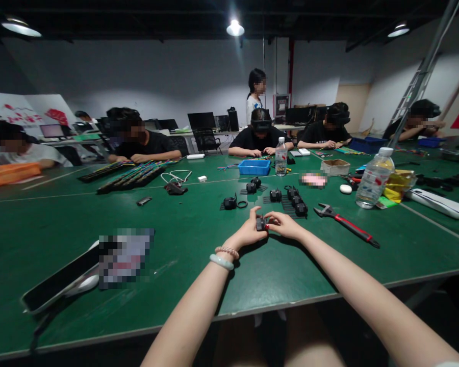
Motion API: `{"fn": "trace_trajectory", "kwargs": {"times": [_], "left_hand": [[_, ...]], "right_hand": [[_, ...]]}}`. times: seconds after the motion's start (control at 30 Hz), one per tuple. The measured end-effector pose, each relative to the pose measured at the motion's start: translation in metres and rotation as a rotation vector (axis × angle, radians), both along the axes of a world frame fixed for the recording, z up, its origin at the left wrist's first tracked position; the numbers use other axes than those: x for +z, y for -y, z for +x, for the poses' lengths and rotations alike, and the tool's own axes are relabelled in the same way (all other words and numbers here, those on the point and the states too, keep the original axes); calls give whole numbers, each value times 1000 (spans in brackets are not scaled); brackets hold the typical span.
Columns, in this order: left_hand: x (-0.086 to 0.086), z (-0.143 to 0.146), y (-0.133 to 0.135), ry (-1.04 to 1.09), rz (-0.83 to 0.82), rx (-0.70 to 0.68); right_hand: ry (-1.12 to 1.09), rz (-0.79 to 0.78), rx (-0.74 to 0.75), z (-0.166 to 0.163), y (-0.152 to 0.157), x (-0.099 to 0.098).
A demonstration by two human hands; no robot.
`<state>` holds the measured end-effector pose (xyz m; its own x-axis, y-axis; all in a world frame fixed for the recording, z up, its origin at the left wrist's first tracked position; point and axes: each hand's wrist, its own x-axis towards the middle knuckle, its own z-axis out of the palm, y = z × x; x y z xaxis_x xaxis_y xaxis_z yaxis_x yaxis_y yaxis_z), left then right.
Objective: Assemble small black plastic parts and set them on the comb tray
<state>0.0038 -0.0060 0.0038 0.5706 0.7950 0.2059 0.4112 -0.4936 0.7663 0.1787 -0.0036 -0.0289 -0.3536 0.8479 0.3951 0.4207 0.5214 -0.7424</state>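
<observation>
Pinching the black part (260, 223) between your left hand (246, 233) and right hand (287, 225), you are holding it low over the bench (183, 239); that fingertip grip could let it slip and drop.

A workshop was shown — a dim hall where seated people (258, 137) were gathered at a green table (176, 224). Black parts (300, 208), a wrench (346, 226), wire bundles (133, 176) and a blue bin (254, 167) were spread on it — bare lamps (235, 28) were hung overhead.

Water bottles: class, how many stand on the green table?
2. One bottle stands beside the blue tray; the other bottle stands at right, beyond the red-handled wrench. Others may be hidden.
</observation>
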Motion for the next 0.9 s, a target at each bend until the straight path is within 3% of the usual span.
{"fn": "trace_trajectory", "kwargs": {"times": [0.9], "left_hand": [[0, -2, 1, -33, 29, 15]], "right_hand": [[57, 33, -52, -2, -6, -5]]}}
